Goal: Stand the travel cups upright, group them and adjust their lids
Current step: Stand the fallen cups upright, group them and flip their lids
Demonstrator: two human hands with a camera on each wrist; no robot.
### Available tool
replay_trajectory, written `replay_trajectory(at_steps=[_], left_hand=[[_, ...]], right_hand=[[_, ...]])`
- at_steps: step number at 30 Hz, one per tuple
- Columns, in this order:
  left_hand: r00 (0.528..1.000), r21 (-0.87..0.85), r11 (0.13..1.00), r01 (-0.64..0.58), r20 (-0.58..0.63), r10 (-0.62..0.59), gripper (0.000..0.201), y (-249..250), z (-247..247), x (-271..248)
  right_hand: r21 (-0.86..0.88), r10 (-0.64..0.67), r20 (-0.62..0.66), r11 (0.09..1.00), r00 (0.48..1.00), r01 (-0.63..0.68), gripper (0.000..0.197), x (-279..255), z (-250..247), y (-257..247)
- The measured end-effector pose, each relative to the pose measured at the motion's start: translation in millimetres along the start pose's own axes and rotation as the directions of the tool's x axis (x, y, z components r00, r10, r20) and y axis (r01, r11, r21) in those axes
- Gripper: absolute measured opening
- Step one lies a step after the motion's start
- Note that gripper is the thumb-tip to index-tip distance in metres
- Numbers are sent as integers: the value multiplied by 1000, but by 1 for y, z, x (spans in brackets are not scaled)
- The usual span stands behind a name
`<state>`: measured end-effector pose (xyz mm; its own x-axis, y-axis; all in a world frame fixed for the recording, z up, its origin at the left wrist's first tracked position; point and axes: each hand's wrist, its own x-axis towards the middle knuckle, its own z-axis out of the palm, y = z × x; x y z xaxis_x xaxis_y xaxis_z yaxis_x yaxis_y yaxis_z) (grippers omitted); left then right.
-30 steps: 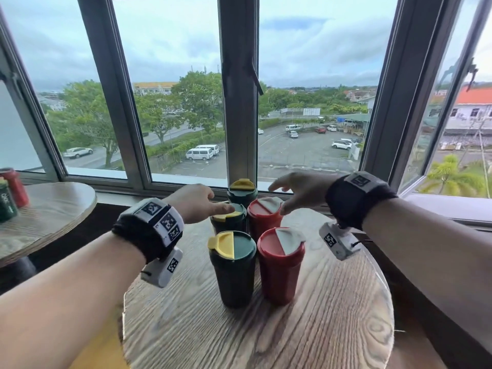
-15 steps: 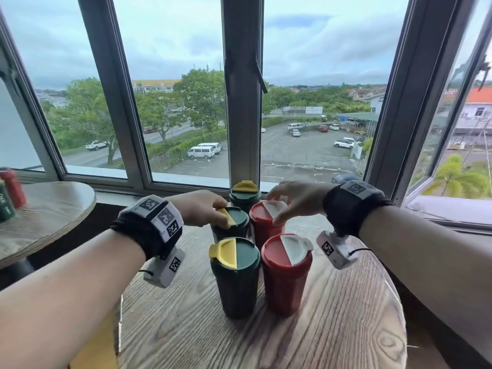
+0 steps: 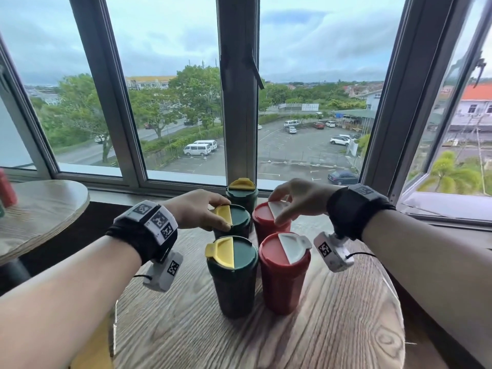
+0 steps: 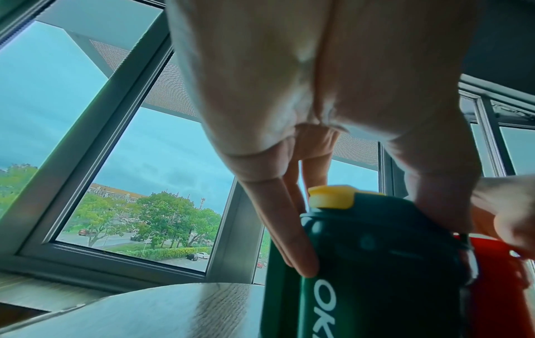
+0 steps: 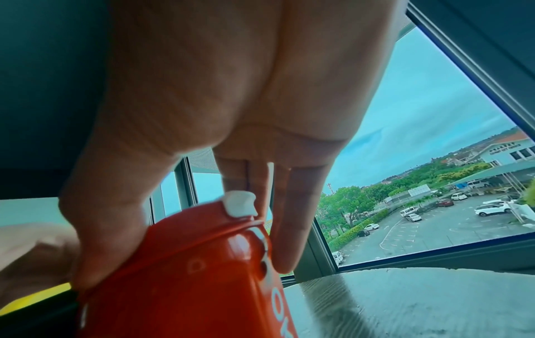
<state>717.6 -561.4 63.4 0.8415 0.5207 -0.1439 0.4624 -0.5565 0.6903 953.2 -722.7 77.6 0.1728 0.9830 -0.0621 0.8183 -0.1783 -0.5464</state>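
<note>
Several travel cups stand upright in a cluster on the round wooden table. Nearest me are a green cup with a yellow flap and a red cup with a white flap. Behind them, my left hand grips the lid of a second green cup from above, thumb on one side and fingers on the other. My right hand grips the lid of a second red cup the same way. A third green cup stands by the window sill.
A second round table stands at the left with a red cup at its edge. The window frame and sill run just behind the cups. Bare wood lies in front of the cluster.
Both hands have come down from hovering over the back cups onto their lids and now grip them. The cups stand where they were.
</note>
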Motion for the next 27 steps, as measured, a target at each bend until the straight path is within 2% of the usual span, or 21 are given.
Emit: replay_trajectory(at_steps=[5, 8, 12, 14, 19, 27], left_hand=[[997, -58, 998, 14, 79, -9, 72, 4, 2, 1], [993, -109, 991, 80, 97, -70, 65, 7, -1, 1], [989, -106, 983, 149, -1, -150, 34, 9, 3, 1], [987, -112, 982, 150, -31, -155, 27, 10, 6, 0], [981, -100, 987, 126, -135, -139, 25, 12, 12, 1], [976, -101, 985, 139, -157, -153, 27, 14, 15, -3]], right_hand=[[58, 11, 22, 998, 1000, -12, 64, -5, 3, 5], [181, 48, 53, 982, 997, -57, 55, -7, 1, 7], [308, 149, 41, 939, 988, -154, 32, -3, 0, 6], [327, 194, 17, 926, 981, -188, 29, -2, 2, 5], [312, 216, -19, 929, 976, -199, 29, -2, 4, 1], [311, 243, -21, 923, 970, -225, 27, -7, 2, 2]])
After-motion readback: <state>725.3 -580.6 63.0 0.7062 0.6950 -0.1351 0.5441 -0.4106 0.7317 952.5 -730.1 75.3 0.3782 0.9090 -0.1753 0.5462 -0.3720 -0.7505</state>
